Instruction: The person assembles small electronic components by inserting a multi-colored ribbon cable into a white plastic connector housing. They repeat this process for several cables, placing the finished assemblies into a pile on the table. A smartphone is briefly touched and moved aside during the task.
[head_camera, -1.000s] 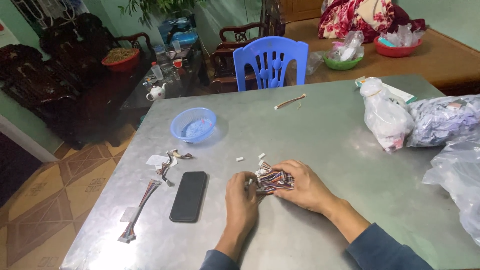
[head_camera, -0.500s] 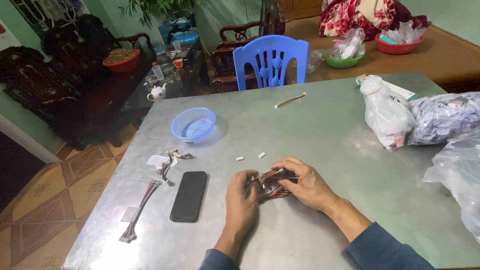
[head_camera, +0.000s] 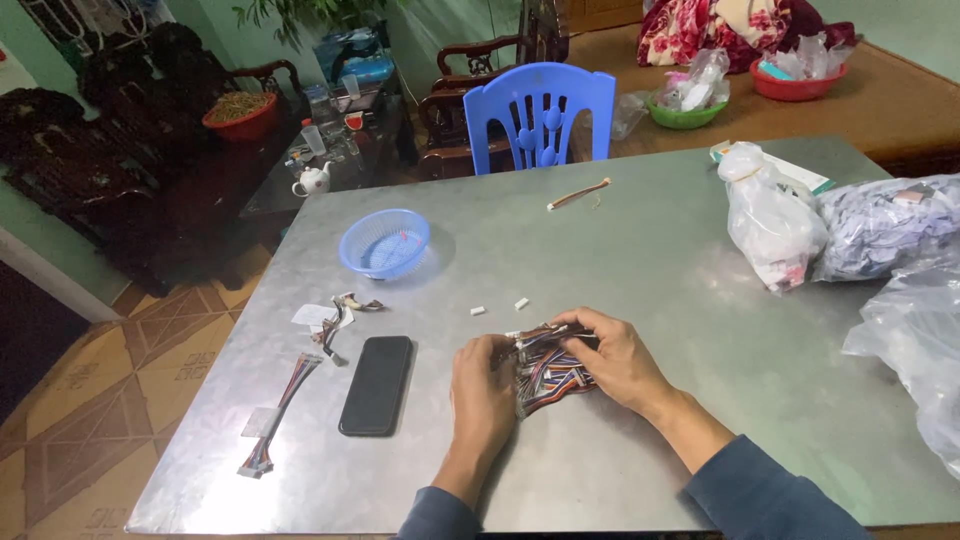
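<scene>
table (head_camera: 650, 250) of grey metal carries everything. clear plastic bags (head_camera: 860, 235) far right of the phone (head_camera: 377, 384). blue basket (head_camera: 385, 243) beyond the phone. left hand (head_camera: 483, 385) and right hand (head_camera: 612, 358), just right of the phone, both grip the wire bundle (head_camera: 548, 368).

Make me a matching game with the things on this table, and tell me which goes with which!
Things:
1. phone
2. little basket
3. bundle of wires
4. plastic chair

Where or what:
A. held between the left hand and the right hand
B. blue, behind the far edge of the table
C. black, lying flat to the left of the hands
D. light blue and round, on the table beyond the phone

Pairs: 1-C, 2-D, 3-A, 4-B
</scene>
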